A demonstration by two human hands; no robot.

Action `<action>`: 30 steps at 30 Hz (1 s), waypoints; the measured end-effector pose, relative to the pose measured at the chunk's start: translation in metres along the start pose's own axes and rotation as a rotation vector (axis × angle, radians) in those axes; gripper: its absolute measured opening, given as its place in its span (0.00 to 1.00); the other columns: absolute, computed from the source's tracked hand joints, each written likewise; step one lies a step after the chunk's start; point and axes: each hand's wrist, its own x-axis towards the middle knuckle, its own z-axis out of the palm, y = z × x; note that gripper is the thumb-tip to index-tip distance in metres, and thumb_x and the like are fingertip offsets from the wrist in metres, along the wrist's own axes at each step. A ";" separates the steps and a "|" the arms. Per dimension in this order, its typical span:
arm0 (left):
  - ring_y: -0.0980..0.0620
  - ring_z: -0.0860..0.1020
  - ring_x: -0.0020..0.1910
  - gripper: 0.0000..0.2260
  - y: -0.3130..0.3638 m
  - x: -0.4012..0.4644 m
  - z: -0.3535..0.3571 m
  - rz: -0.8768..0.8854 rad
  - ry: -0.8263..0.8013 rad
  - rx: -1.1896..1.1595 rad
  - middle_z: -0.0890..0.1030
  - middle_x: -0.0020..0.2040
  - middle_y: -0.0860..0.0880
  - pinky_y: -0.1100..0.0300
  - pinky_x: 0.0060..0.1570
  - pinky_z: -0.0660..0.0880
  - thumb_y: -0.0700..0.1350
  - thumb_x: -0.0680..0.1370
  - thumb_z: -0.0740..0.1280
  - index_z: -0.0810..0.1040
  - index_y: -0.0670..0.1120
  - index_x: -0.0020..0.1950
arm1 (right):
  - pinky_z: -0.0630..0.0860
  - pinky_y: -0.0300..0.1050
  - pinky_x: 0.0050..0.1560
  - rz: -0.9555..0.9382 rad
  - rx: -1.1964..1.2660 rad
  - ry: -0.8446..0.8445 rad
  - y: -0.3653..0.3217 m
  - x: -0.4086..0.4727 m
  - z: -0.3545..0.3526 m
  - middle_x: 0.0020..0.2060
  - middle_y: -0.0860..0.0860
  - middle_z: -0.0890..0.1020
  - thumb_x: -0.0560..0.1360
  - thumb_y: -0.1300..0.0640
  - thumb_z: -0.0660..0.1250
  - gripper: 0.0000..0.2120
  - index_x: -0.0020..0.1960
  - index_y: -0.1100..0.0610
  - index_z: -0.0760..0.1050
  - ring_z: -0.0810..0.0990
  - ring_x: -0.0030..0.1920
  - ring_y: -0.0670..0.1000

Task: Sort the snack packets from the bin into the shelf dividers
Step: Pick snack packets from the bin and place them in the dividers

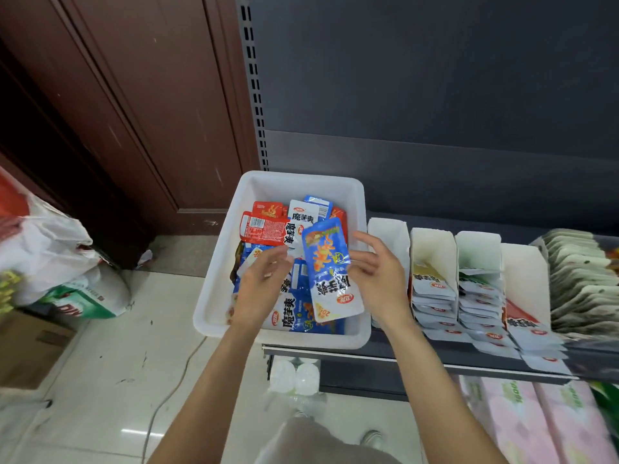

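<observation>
Looking down, we find both hands over the white bin (360,209), which sits on the grey shelf (418,354) with its left part overhanging the shelf end. Our right hand (378,272) pinches the right edge of a blue snack packet (330,269) between thumb and fingers, holding it above the bin's right side, its print upside down to us. Our left hand (259,279) hovers with fingers loosely bent just left of that packet; whether its fingertips touch the packet or the heap below we cannot tell, since the hand covers that spot. The heap of packets (288,226) in the bin, red, white and blue, is partly hidden under both hands and the held packet. Just right of the bin stand the white shelf dividers (432,242): the nearest one is masked by our right hand and wrist, the next two show stacked white packets (435,296), and a further one holds a packet with a red corner. Past them, a row of pale packets (582,272) blurs out at the frame's right edge. Under the shelf, pink wrapped packs (522,420) are cut off at the bottom right. To the left, open tiled floor (100,363) lies between the bin and some white bags (43,249), which are cropped by the left edge.
</observation>
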 end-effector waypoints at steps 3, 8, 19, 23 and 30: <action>0.54 0.80 0.51 0.05 0.022 -0.018 0.012 -0.187 -0.150 -0.379 0.82 0.52 0.52 0.60 0.49 0.77 0.51 0.77 0.65 0.75 0.57 0.53 | 0.78 0.37 0.34 0.108 0.355 -0.062 -0.007 -0.011 -0.004 0.50 0.54 0.82 0.75 0.70 0.65 0.19 0.61 0.53 0.73 0.83 0.47 0.47; 0.51 0.82 0.49 0.10 0.038 -0.023 0.024 -0.087 -0.186 -0.442 0.83 0.52 0.49 0.57 0.46 0.79 0.44 0.75 0.68 0.76 0.52 0.55 | 0.77 0.37 0.35 0.146 0.406 -0.077 -0.007 -0.017 -0.015 0.48 0.54 0.84 0.75 0.68 0.65 0.16 0.60 0.55 0.75 0.84 0.42 0.46; 0.60 0.77 0.50 0.28 0.056 -0.020 0.087 0.108 -0.094 -0.441 0.76 0.55 0.54 0.67 0.47 0.77 0.36 0.71 0.73 0.66 0.53 0.65 | 0.75 0.33 0.37 -0.168 0.125 0.386 0.000 -0.039 -0.083 0.35 0.43 0.82 0.74 0.65 0.69 0.09 0.43 0.51 0.79 0.78 0.35 0.40; 0.59 0.71 0.59 0.22 0.043 0.001 0.099 0.485 -0.151 0.095 0.73 0.62 0.55 0.69 0.57 0.70 0.42 0.72 0.72 0.72 0.55 0.63 | 0.64 0.29 0.30 -0.491 -0.559 0.419 0.006 -0.035 -0.109 0.31 0.42 0.78 0.74 0.62 0.67 0.06 0.47 0.56 0.81 0.72 0.30 0.39; 0.51 0.76 0.55 0.12 0.017 0.013 0.117 0.784 -0.211 0.693 0.81 0.54 0.50 0.58 0.58 0.69 0.47 0.75 0.69 0.79 0.51 0.58 | 0.67 0.37 0.24 -0.562 -1.162 0.248 0.025 -0.013 -0.090 0.28 0.51 0.80 0.63 0.65 0.75 0.10 0.42 0.54 0.82 0.78 0.26 0.53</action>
